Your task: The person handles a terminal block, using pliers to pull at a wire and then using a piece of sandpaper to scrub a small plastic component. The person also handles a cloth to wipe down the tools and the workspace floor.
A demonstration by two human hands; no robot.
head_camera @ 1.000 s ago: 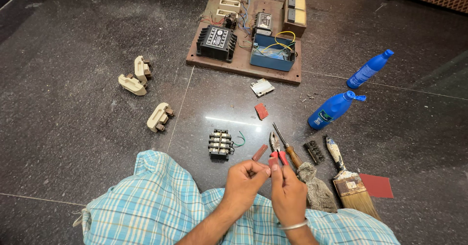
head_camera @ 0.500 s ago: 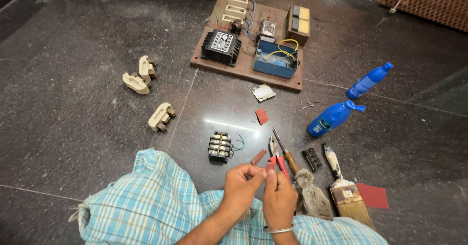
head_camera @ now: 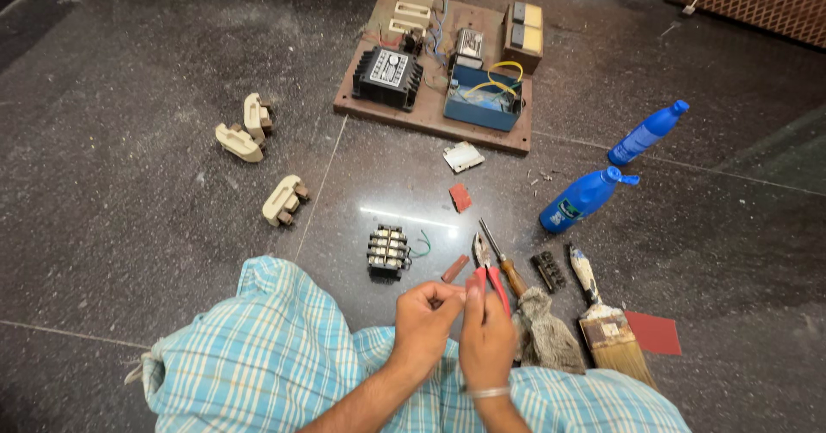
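Glossy dark stone floor (head_camera: 120, 252), light-streaked

Hands: left hand (head_camera: 424, 317) and right hand (head_camera: 484, 334) sit slightly lower and closer together than a second ago, fingertips now meeting | View: camera has tilted down, so wooden board (head_camera: 430, 110) and blue bottles (head_camera: 583, 199) appear a little lower in frame | Floor items: unmoved

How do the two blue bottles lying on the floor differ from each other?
The nearer blue bottle looks fatter and bears a label; the farther blue bottle looks slimmer, with no label showing. The nearer one lies beside the paintbrush, the farther one nearer the wooden board. Both lie tipped over, caps pointing up-right.
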